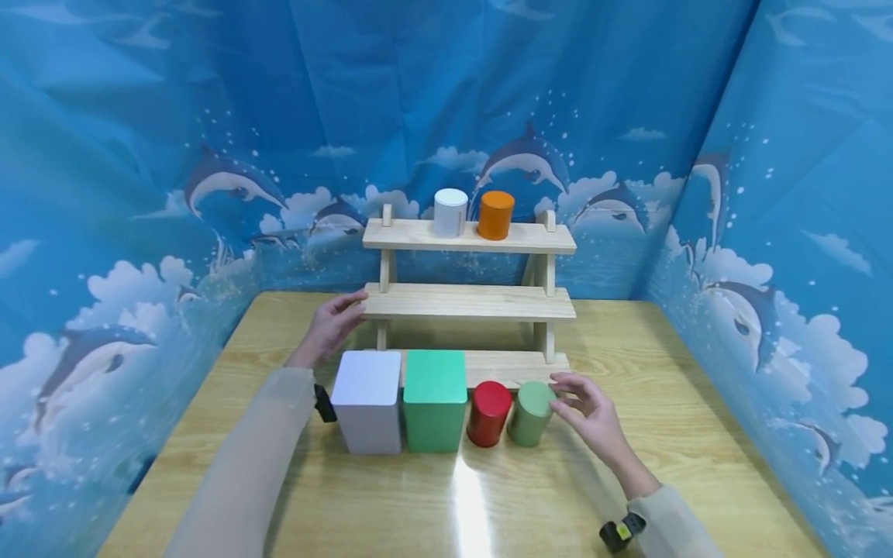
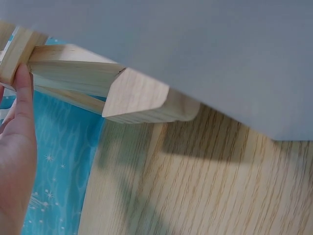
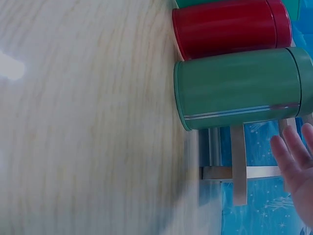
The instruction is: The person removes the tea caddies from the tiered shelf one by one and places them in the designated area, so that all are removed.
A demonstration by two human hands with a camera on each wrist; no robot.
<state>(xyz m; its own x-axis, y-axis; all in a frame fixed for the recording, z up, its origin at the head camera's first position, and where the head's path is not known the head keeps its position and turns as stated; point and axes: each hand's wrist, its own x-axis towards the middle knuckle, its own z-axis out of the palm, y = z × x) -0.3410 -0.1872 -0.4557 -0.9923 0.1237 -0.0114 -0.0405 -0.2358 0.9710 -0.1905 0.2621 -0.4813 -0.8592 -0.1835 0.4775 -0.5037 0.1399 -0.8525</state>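
Observation:
A three-tier wooden display rack (image 1: 467, 301) stands at the middle of the table. At the left end of its middle shelf, my left hand (image 1: 333, 325) pinches the board between thumb and fingers; the left wrist view shows the thumb (image 2: 23, 81) against the wood. My right hand (image 1: 593, 418) is beside a pale green tin (image 1: 528, 426), fingers spread and loosely bent. A small gap separates those fingers (image 3: 283, 149) from the tin in the right wrist view. Left of it in a row stand a red tin (image 1: 488, 418), a green box (image 1: 435, 415) and a white box (image 1: 366, 415).
A white tin (image 1: 449, 215) and an orange tin (image 1: 495, 217) stand on the top shelf. The row of boxes and tins partly covers the lowest shelf (image 1: 509, 364). Blue dolphin-print curtains (image 1: 335, 116) enclose the wooden table (image 1: 391, 504) at the back and sides.

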